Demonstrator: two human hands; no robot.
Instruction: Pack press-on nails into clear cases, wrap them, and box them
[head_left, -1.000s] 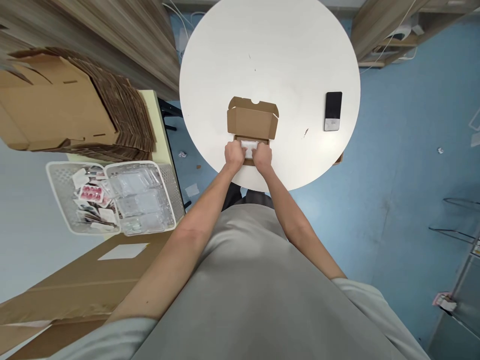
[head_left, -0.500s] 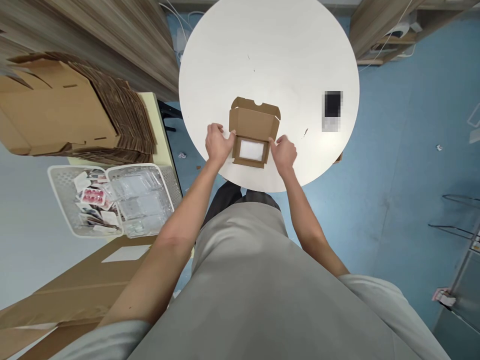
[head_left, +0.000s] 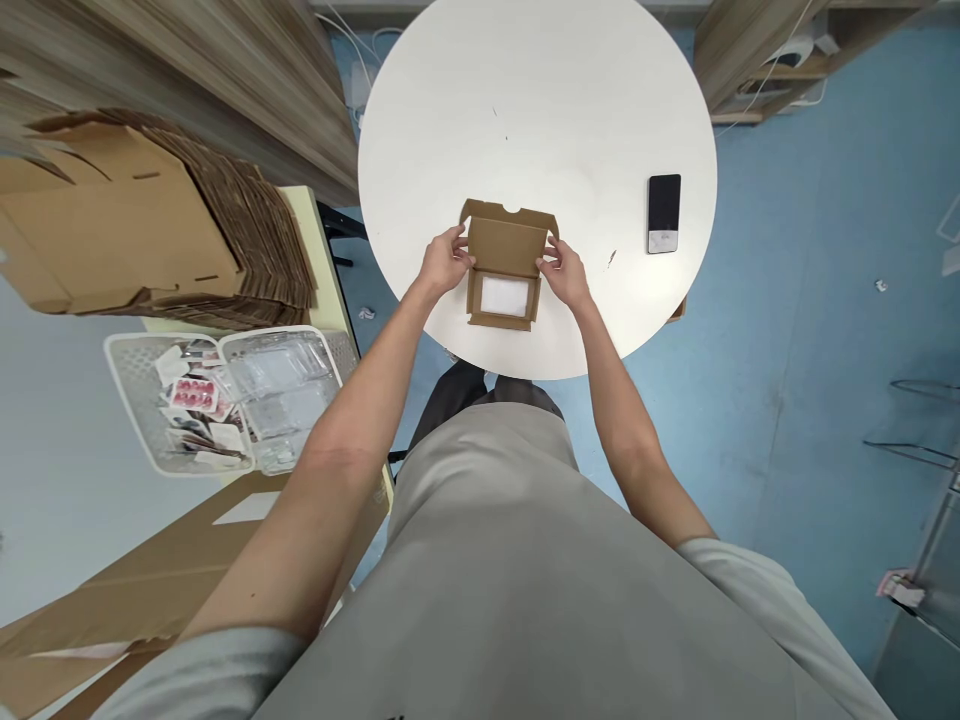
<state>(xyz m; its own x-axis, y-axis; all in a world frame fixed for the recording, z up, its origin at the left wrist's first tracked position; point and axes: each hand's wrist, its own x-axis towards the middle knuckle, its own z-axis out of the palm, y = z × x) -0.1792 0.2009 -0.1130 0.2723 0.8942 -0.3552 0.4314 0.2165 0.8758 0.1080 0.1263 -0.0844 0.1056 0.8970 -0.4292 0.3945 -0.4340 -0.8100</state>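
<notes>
A small brown cardboard box [head_left: 508, 245] stands with its lid raised near the front of the round white table [head_left: 420, 120]. Inside its base lies a flat white item [head_left: 504, 296], too plain to name. My left hand [head_left: 445, 262] pinches the left side of the lid close to the fold, fingers curled around the edge. On the opposite side, my right hand [head_left: 564, 272] grips the lid's right edge, thumb toward me and fingers behind the side flap.
A black and silver phone [head_left: 664, 213] lies at the table's right. To the left are a stack of flat cardboard sheets [head_left: 142, 220], a white basket [head_left: 112, 375] of small packets, and one with clear plastic cases [head_left: 289, 372]. A large carton [head_left: 172, 560] stands nearer me.
Both hands have shifted upward along the lid's sides, the fingers now around its edges and side flaps. The lid stands more upright and its side flaps are folded in more.
</notes>
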